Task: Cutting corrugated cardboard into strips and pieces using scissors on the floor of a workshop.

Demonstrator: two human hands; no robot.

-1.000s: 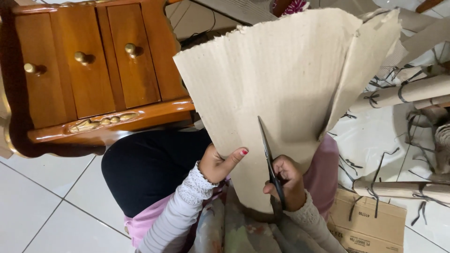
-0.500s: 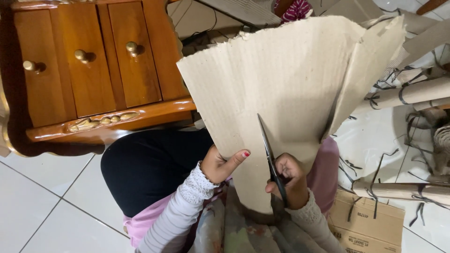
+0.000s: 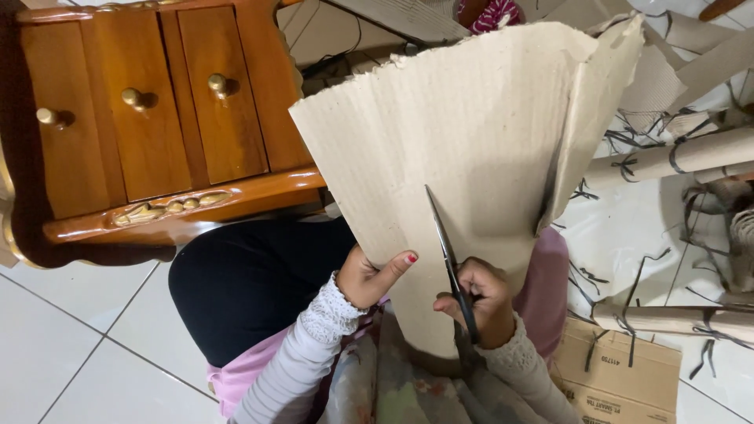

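Observation:
A large sheet of grey-brown corrugated cardboard (image 3: 471,141) stands upright over my lap, fanning out wider at the top, with its right side folded back. My left hand (image 3: 371,276) pinches its lower left edge, thumb lying on the front face. My right hand (image 3: 479,302) grips the handles of black scissors (image 3: 449,259). The blades point up and slightly left, running into the cardboard from its lower part.
A brown wooden drawer cabinet (image 3: 149,118) with gold knobs stands on the white tiled floor at the left. Rolled cardboard tubes (image 3: 675,157) and dark scraps lie on white plastic sheeting at the right. A flat printed cardboard piece (image 3: 620,377) rests near my right elbow.
The scissors have crept a little further up into the cardboard, and the sheet's folded right flap has swung inward. Both hands keep their grip.

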